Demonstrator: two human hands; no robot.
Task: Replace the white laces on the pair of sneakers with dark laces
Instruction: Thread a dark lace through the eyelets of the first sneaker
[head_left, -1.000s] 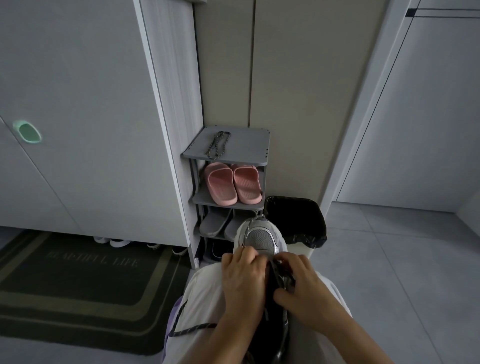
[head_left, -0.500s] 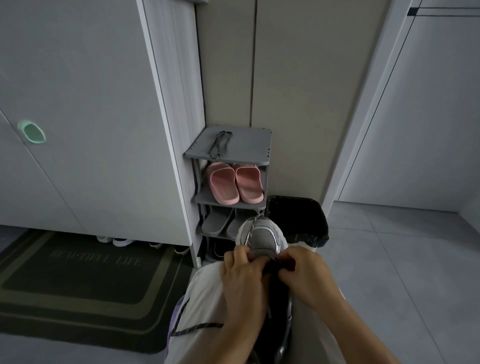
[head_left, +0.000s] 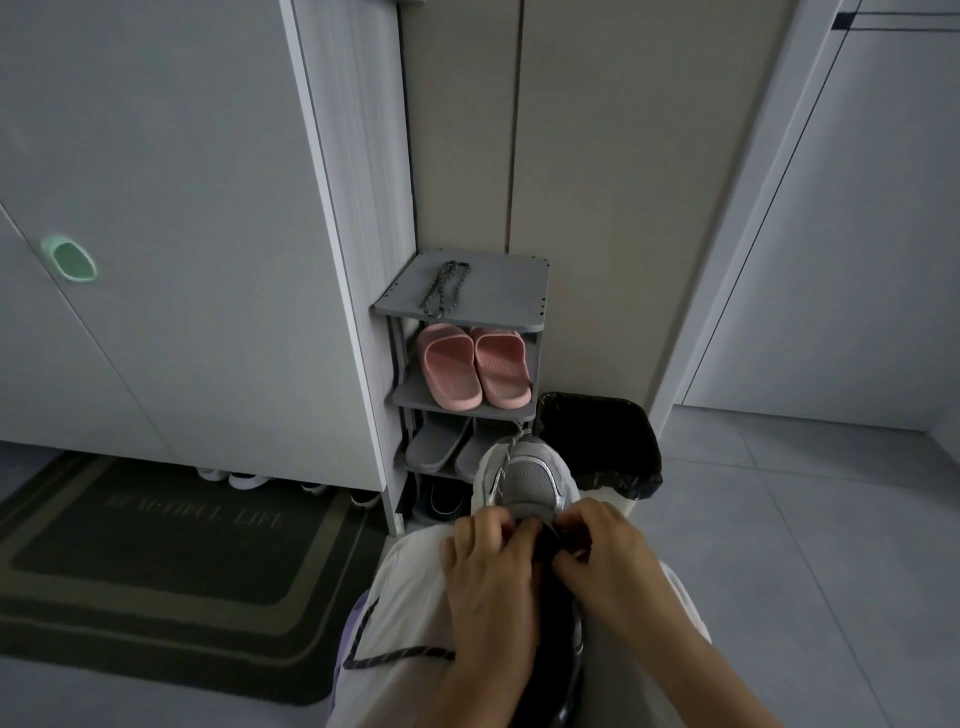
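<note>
A grey and white sneaker (head_left: 527, 480) lies on my lap, toe pointing away from me. A dark speckled lace (head_left: 501, 470) runs over its toe and another stretch trails across my left thigh (head_left: 395, 656). My left hand (head_left: 491, 577) grips the shoe's left side near the eyelets, fingers curled. My right hand (head_left: 608, 561) pinches the dark lace at the shoe's tongue. A second dark lace (head_left: 444, 287) lies coiled on top of the shoe rack (head_left: 511, 283).
The grey shoe rack holds pink slippers (head_left: 475, 366) and grey slippers (head_left: 439, 441) below. A bin with a black bag (head_left: 602, 441) stands right of it. A dark doormat (head_left: 156, 561) lies at left under a cabinet (head_left: 156, 208).
Both hands have shifted slightly up toward the toe end of the lacing. A lace strand now lies over the sneaker's toe.
</note>
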